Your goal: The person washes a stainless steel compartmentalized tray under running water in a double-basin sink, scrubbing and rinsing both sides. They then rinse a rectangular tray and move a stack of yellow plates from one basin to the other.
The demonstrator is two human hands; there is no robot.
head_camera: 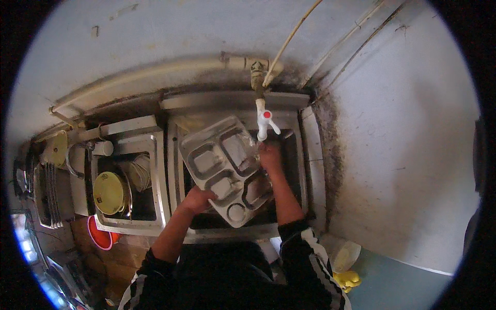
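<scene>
A metal compartment tray (233, 173) is tilted over the stainless-steel sink (172, 170) in front of me. My left hand (197, 199) grips its lower left edge, with the thumb on the upper face. Beside the tray's upper right edge, just under the white plastic tap (262, 121) with a red dot, is my right hand (270, 157). The fingers of that hand are blurred, and whether they hold the tray or anything else cannot be made out. The tray's recesses look wet and shiny.
Left of this sink, a second sink (159, 182) holds a yellow-green plate (109, 193) and stacked dishes (139, 172). More trays (52, 193) stand upright at the far left. A red basin (100, 234) sits low beside the sinks. A pipe (155, 75) runs along the wall.
</scene>
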